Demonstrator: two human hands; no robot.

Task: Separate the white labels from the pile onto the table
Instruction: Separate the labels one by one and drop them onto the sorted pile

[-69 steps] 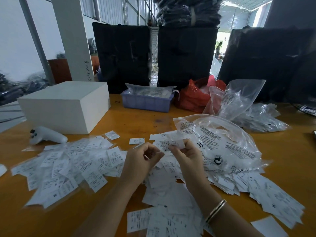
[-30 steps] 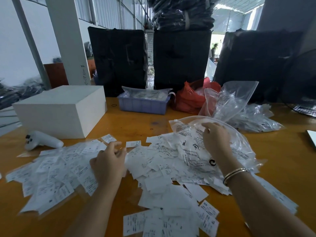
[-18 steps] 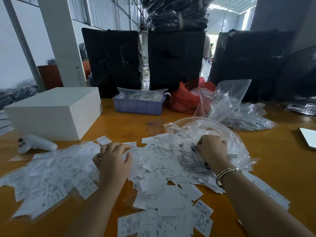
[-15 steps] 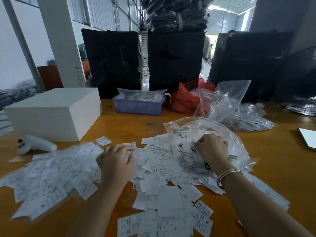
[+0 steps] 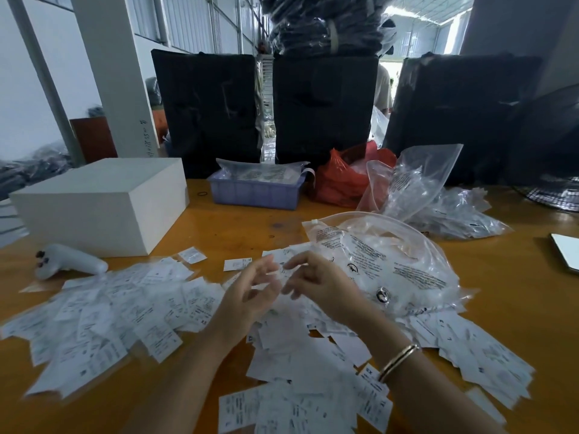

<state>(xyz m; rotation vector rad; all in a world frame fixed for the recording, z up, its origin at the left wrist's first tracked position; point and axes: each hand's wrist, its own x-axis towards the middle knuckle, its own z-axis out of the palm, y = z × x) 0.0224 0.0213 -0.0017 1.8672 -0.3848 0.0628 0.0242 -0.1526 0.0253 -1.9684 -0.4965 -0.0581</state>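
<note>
Both raised close together over the middle of the white labels (image 5: 291, 349) heaped on the orange worktop (image 5: 517, 292). Left hand (image 5: 250, 296) loose, fingers blurred, grip unclear. Right hand (image 5: 316, 286) likewise blurred, cannot tell. Clear printed bag (image 5: 391, 264) lying just right. Separated labels (image 5: 103, 317) spread left.

Both forearms reach forward, left hand (image 5: 250, 296) and right hand (image 5: 319, 285) raised close together, fingers loosely spread.
</note>
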